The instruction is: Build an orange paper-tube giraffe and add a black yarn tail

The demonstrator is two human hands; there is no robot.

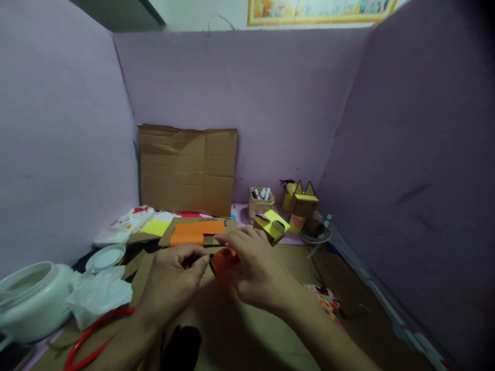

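Both hands' fingers clamped on orange paper piece [223,263]; left hand [172,281], right hand [255,270].

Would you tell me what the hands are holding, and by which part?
Both hands, left hand and right hand, pinch a small orange paper piece by its opposite edges.

Matt corrugated cardboard sheet [187,169], glossy white plastic jar [33,301], seemingly orange paper piece [223,262]

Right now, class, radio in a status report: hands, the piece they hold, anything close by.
Left hand pinching small dark tool. Right hand gripping orange piece. Orange paper strip just beyond, apart.
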